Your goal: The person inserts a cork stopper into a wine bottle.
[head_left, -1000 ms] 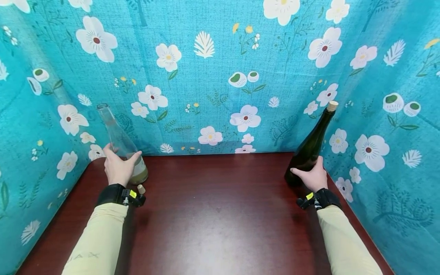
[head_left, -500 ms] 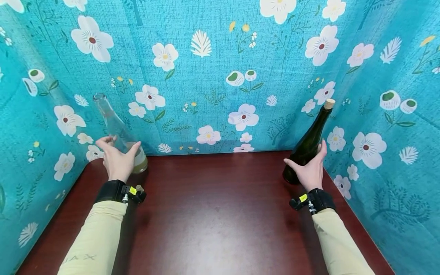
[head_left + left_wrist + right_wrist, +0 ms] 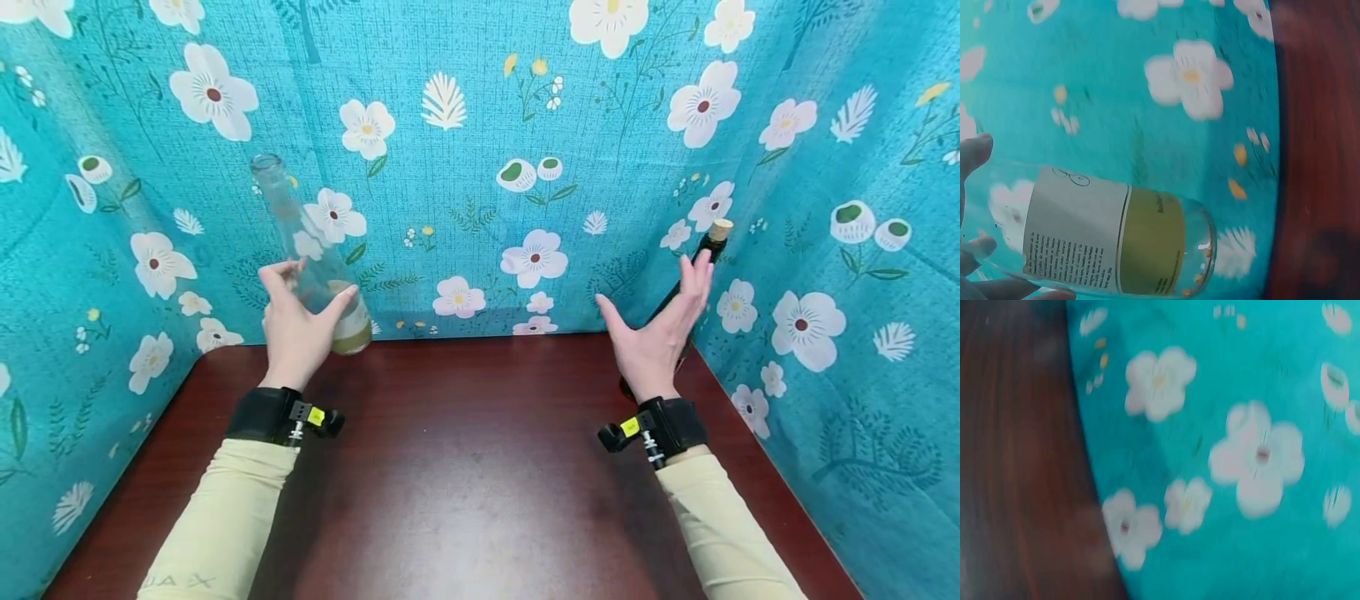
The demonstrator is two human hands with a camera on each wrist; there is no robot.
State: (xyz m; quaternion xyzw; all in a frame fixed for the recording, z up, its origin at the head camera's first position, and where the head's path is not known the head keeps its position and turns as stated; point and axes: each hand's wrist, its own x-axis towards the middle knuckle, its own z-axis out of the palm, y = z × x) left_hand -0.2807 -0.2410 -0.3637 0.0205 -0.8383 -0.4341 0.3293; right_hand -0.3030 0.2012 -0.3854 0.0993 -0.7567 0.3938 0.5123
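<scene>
Head: left hand (image 3: 297, 333) grips tapered, seemingly glass bottle (image 3: 318, 250).

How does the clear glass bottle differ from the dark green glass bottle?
The clear glass bottle is see-through; the dark green glass bottle looks nearly black. The clear one's mouth is open, while the dark one is stopped with a tan cork. The left hand holds the clear one; the dark one is partly hidden behind the right hand. Both have narrow necks.

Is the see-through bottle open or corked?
Open: the clear bottle, held in the left hand, shows a bare, unstoppered mouth at its top.
</scene>
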